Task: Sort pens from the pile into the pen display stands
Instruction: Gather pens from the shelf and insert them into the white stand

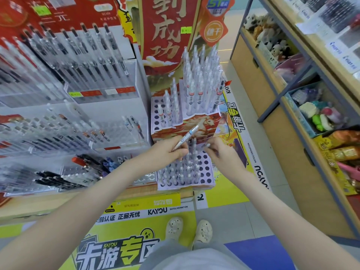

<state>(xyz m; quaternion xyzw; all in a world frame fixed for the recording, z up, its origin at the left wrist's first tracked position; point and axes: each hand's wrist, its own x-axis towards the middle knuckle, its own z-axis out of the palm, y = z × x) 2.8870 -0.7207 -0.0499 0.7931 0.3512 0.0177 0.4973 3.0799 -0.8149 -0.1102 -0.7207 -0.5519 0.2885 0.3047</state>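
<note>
Here, pen stand (pixel 206 168), yellow floor (pixel 226 199), shelf (pixel 288 145) rt

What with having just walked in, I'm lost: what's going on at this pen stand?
A person is stocking a tiered purple pen stand. The left hand grips a white-and-blue pen above the lower tier, while the right hand reaches among pens standing there; whether it grips one is unclear. Several holes on that tier's right side are empty.
</note>
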